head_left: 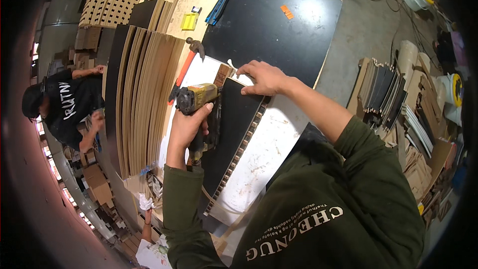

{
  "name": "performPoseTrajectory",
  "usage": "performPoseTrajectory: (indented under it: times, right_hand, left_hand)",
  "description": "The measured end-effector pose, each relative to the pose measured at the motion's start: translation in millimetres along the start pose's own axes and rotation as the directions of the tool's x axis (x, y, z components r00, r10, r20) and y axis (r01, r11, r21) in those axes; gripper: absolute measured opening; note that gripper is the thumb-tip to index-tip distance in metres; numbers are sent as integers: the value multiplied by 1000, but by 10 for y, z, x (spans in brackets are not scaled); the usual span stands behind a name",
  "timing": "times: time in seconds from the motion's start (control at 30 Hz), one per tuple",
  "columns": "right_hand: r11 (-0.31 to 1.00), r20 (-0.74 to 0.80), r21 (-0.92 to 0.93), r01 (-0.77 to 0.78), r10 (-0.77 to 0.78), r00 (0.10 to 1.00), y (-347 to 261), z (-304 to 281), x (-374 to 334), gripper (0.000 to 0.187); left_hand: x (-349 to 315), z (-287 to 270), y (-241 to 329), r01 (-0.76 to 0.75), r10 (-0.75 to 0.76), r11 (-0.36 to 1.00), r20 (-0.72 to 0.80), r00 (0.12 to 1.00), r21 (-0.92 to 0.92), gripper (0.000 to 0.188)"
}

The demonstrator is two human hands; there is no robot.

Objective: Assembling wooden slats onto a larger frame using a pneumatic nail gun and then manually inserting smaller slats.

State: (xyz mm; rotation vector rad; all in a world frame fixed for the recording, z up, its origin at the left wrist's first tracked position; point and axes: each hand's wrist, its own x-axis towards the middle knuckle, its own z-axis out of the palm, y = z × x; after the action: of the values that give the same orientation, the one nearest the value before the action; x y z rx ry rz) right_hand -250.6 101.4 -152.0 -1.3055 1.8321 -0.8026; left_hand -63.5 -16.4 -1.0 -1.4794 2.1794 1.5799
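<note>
My left hand (188,128) is wrapped around the grip of a yellow-and-black nail gun (196,97). The tool's nose points at the far end of a black panel (234,124), whose right edge bears a row of small notches. At that far end my right hand (266,78) holds the panel's corner, thumb on the black face and fingers bent over the edge. A thin pale strip (231,65) sticks up near those fingertips. Under the panel lies a white board (269,139). Left of the nail gun, an orange-handled hammer (186,67) rests beside the panel stack.
A tall stack of curved boards (144,99) stands to the left. Beyond is a dark board (279,25) with blue-handled pliers (220,4) and an orange piece (287,12). A co-worker (67,99) is at far left. Offcuts (383,89) and cables fill the right floor.
</note>
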Motion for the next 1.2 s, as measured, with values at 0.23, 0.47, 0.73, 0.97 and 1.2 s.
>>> performPoseTrajectory:
  times: [0.23,0.47,0.73,0.97,1.2]
  right_hand:
    - [1000,-3,17,6,-6,1000,-8,1,-3,57]
    - [1000,10,22,-8,7,1000,-16,-81,-42,55]
    - [996,-45,90,19,-15,999,40,71,-8,63]
    - [939,-225,341,-47,130,966,-122,285,-89,62]
    - [961,-415,272,51,69,907,368,439,-376,33]
  left_hand:
    - [127,56,98,23,-26,996,28,999,81,25]
    - [117,115,178,1,-4,990,21,1000,143,27]
    - [-723,-133,-367,-24,24,973,-5,1000,-230,31]
    - [-2389,-448,-1430,77,-269,823,-267,926,-562,32]
    - [-3482,-717,-2457,118,-373,876,-503,780,-468,28]
